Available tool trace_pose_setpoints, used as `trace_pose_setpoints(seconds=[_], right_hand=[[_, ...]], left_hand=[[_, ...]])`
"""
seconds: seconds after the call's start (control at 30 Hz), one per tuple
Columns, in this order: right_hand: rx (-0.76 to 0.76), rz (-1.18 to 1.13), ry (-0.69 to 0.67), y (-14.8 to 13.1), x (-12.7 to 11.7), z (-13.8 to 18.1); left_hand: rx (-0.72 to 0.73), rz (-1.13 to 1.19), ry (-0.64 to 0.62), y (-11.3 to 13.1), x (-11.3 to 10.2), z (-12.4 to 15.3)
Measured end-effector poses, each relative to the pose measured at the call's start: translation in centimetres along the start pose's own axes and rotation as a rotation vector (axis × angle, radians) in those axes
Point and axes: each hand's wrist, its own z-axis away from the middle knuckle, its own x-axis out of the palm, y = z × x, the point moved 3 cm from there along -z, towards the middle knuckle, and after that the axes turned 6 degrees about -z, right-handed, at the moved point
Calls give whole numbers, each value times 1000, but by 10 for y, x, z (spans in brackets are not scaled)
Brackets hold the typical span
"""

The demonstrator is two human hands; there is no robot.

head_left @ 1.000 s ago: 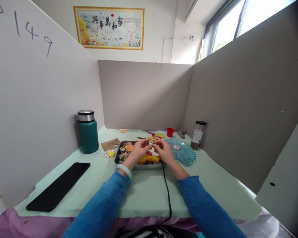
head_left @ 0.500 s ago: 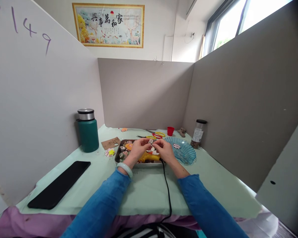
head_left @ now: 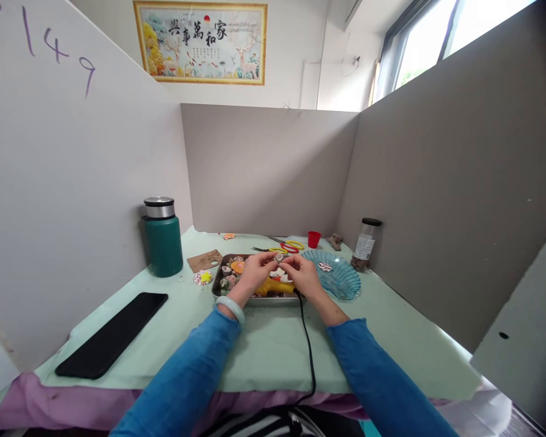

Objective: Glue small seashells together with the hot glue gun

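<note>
Small pale piece [head_left: 279, 257], pinched by the left hand [head_left: 256, 271] and right hand [head_left: 304, 274] together, sits above one metal tray [head_left: 250, 301] holding one yellow corded tool [head_left: 276, 286] and many mixed bits [head_left: 232, 281]; the grip has barely changed over the last second, suggesting careful handling in place. Farther out on the desk [head_left: 259, 346]: one blue plate [head_left: 346, 285], one red cup [head_left: 313, 240], one lidded jar [head_left: 364, 247], one green bottle [head_left: 163, 246], apparently two pairs of scissors [head_left: 293, 245].

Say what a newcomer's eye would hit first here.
Probably the left hand and right hand at center, holding a small pale piece above a cluttered metal tray. Next, the tall green bottle standing at left, then the blue fluted plate right of the tray.
</note>
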Motion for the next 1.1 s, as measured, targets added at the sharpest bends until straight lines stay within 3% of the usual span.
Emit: trace_pose_setpoints(seconds=[0.3, 0.67, 1.1], right_hand=[[-100, 138, -12, -4, 1, 3], [-151, 125, -80, -11, 0, 5], [-116, 123, 12, -8, -7, 4]], left_hand=[[-122, 201, -68, 12, 1, 7], [-170, 352, 21, 6, -5, 4], [-206, 436, -31, 11, -5, 7]])
